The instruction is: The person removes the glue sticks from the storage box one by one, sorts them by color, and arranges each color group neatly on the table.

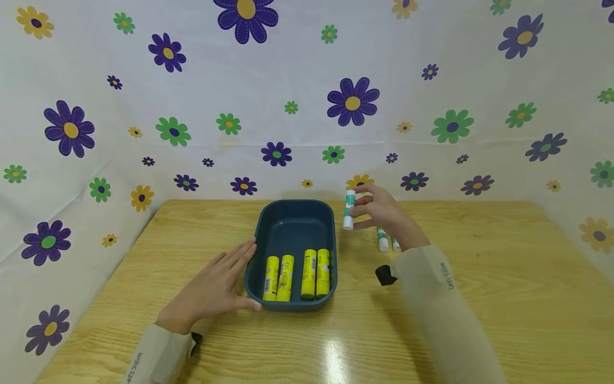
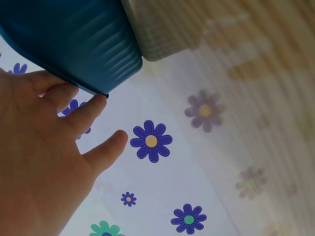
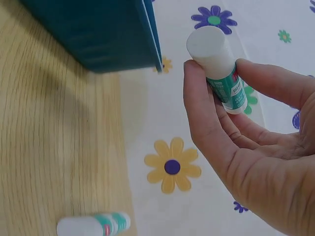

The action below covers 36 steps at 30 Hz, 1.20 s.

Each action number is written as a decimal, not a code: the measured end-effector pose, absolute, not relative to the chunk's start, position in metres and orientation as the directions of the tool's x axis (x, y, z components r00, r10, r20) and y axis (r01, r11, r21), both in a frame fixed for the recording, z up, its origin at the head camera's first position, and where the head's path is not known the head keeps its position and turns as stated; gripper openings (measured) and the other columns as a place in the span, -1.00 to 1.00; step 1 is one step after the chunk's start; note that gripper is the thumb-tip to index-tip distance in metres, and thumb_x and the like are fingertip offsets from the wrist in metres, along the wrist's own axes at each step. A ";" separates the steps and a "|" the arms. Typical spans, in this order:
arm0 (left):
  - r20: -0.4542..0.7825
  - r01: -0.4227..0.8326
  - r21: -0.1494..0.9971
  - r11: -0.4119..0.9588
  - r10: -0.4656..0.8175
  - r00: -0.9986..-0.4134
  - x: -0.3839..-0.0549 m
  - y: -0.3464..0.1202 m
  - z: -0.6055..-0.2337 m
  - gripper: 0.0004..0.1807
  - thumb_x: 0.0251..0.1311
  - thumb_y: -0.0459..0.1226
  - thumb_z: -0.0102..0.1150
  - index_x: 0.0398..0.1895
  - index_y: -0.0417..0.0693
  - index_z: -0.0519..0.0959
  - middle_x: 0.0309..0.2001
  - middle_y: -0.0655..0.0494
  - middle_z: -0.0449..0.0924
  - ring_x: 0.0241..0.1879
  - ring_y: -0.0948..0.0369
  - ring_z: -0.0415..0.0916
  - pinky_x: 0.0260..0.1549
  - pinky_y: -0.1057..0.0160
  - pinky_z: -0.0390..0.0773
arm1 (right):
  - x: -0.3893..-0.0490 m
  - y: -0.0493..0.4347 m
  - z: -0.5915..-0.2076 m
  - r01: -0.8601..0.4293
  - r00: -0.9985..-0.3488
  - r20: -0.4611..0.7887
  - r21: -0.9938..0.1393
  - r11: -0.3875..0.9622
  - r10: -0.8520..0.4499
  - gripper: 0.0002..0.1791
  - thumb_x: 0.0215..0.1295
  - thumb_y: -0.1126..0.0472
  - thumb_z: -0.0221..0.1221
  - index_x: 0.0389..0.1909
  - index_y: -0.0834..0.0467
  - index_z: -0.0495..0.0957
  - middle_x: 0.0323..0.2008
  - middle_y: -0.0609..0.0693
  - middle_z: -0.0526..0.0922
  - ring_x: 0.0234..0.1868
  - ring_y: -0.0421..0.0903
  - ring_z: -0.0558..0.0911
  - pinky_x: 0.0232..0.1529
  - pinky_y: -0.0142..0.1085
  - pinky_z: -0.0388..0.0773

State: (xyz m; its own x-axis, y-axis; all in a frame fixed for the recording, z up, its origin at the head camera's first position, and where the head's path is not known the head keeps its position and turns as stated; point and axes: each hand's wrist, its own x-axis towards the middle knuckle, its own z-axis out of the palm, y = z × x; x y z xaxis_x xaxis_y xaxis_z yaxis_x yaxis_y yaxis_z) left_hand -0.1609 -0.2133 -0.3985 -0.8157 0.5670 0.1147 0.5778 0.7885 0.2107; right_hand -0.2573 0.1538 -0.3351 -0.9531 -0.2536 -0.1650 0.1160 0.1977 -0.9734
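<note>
My right hand (image 1: 386,216) pinches a white and green glue stick (image 1: 349,217) between thumb and fingers, raised just right of a dark blue bin (image 1: 293,232). In the right wrist view the held stick tilts, with its white end toward the camera. At the bin's left side, my left hand (image 1: 216,288) has its fingers spread, touching the rim, with the thumb by the front corner. Several yellow glue sticks (image 1: 309,273) lie in the near half of the bin, in a left and a right group.
Two more white and green glue sticks (image 1: 382,240) lie on the wooden table (image 1: 479,277), partly hidden by the right hand and wrist. A white cloth (image 1: 297,64) with printed flowers hangs behind the table and along its sides.
</note>
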 end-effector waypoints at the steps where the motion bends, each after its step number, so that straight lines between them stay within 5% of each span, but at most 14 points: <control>1: 0.114 0.577 0.209 0.790 0.566 -0.816 -0.161 -0.213 -0.399 0.33 -0.03 0.42 0.31 0.57 -0.31 0.08 0.59 -0.14 0.01 0.49 -0.16 0.13 0.32 -0.34 0.21 | -0.257 0.157 -0.335 0.115 -0.954 -0.165 -0.973 0.201 -0.251 -0.27 0.42 0.50 0.10 0.52 0.35 0.02 0.09 0.33 0.36 0.02 0.16 0.53 0.04 0.07 0.63; 24: 0.134 0.590 0.197 0.783 0.575 -0.807 -0.161 -0.213 -0.400 0.36 -0.03 0.55 0.09 0.56 -0.33 0.11 0.58 -0.14 0.04 0.48 -0.16 0.15 0.32 -0.32 0.24 | -0.247 0.229 -0.343 0.112 -0.965 -0.178 -0.945 0.308 -0.193 -0.25 0.45 0.43 0.11 0.53 0.39 -0.04 0.33 0.49 0.21 -0.04 0.01 0.57 0.03 -0.04 0.66; 36: 0.135 0.590 0.207 0.781 0.574 -0.808 -0.161 -0.214 -0.400 0.34 -0.02 0.51 0.16 0.56 -0.32 0.10 0.58 -0.14 0.04 0.48 -0.17 0.14 0.31 -0.35 0.23 | -0.246 0.260 -0.346 0.151 -0.963 -0.224 -0.909 0.389 -0.150 -0.23 0.47 0.41 0.09 0.55 0.39 -0.09 0.34 0.50 0.21 0.15 0.23 0.47 0.12 0.07 0.57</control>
